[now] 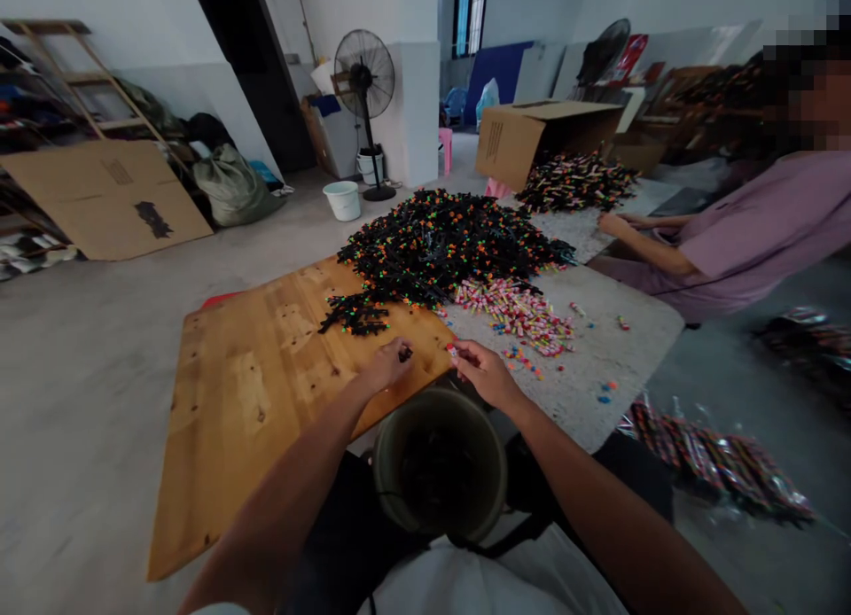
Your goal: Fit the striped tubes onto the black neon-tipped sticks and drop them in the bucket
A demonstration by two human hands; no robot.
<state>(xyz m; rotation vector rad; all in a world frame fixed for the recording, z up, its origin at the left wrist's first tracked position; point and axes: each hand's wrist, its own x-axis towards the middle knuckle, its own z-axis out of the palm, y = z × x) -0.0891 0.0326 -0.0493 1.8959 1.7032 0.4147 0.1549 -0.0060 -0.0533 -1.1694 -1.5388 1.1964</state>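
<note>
Pinches a tube [453, 353] between the narrowed fingertips of the right hand [488, 374], with its long axis running roughly fore and aft and its red end aimed away from the body, slightly left. Grips a black piece [405, 354] in the curled fingers of the left hand [386, 365], too hidden to tell its direction. Has the bucket [435, 407] nearer the body than both hands' fingers, and the black pile [432, 243] beyond them.

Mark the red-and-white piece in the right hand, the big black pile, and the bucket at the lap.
Red-and-white piece [453, 351]: head view, on its visible side.
Black pile [439, 243]: head view, mid-heap.
Bucket [492, 469]: head view, inner wall.
</note>
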